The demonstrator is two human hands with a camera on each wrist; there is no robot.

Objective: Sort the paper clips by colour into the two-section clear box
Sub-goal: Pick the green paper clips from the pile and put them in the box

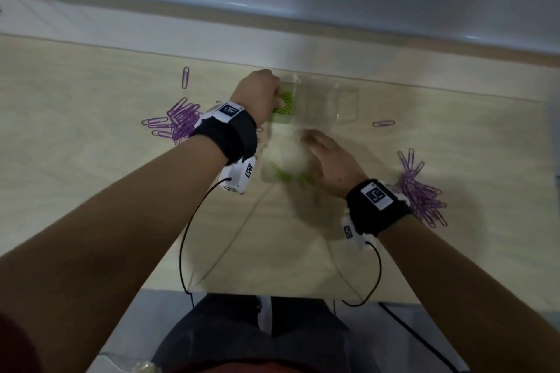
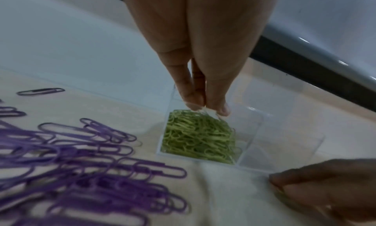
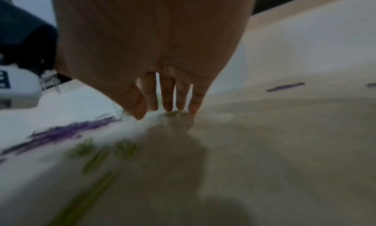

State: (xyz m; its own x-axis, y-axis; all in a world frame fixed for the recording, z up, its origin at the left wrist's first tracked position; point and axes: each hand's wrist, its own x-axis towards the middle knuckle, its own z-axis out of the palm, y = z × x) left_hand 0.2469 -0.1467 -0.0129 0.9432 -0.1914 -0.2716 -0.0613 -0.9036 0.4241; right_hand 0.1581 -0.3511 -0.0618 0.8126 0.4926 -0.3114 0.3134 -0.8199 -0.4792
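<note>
2 colours of clip are in play. The green paper clips (image 2: 200,137) fill the compartment of the clear box (image 2: 284,142) that lies directly under the left hand's fingertips, while the neighbouring section, on the thumb side of those fingers, holds none. The left hand (image 1: 259,94) hangs over the green section with wrist high and fingers (image 2: 192,91) pressed together and pointing straight down; they seem to pinch a few green clips just above the heap, though blur makes this uncertain.

Nearer the person, the right hand (image 1: 331,165) reaches flat and low over the table (image 1: 91,179), its fingers (image 3: 167,94) slightly spread with their tips on or just above some loose green clips (image 1: 288,175). Whether it grips anything I cannot tell; that view is smeared.

The purple paper clips (image 1: 178,123) lie in 1 heap beyond the left wrist, and a second purple heap (image 1: 419,194) sits outside the right wrist, with single purple clips (image 1: 383,123) scattered about.

The risks, as I judge them: clips released from this height could bounce over the divider into the other section, or tangled ones could cling to the fingers and be dragged out. The right hand's sweep could push green clips into the purple heaps or nudge the light box.
</note>
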